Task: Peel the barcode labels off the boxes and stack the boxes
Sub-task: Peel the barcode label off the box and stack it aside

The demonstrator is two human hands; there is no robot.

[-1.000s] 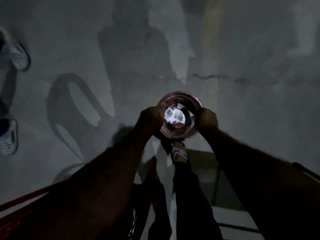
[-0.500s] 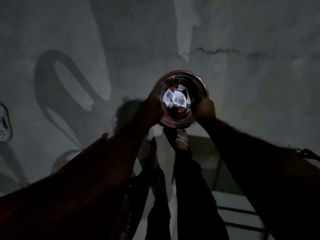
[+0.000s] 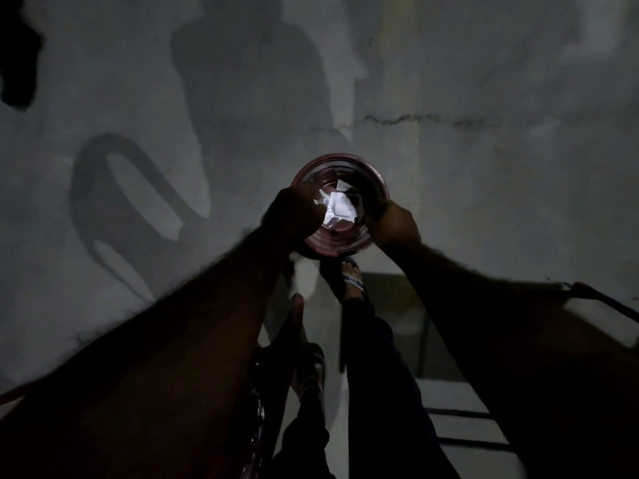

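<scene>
Cracked grey concrete floor, dim and shadowed. My left hand curls over the one red bin's left rim, and it is too dark to tell what it holds. A few crumpled peeled labels lie inside, and my right hand grips the right rim.

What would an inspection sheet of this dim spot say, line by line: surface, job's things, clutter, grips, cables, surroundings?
Surface: grey concrete floor, with one crack across it.
Job's things: white barcode labels lie loose inside a round reddish container; no boxes seen.
Clutter: nothing seen.
Grips: right hand grips the container's right rim; left hand lies over its left rim, blurred, hold unclear.
Cables: nothing seen.
Surroundings: the person's sandalled foot shows below the container; a chair-shaped shadow falls on the floor at left; the light is very dim.
</scene>
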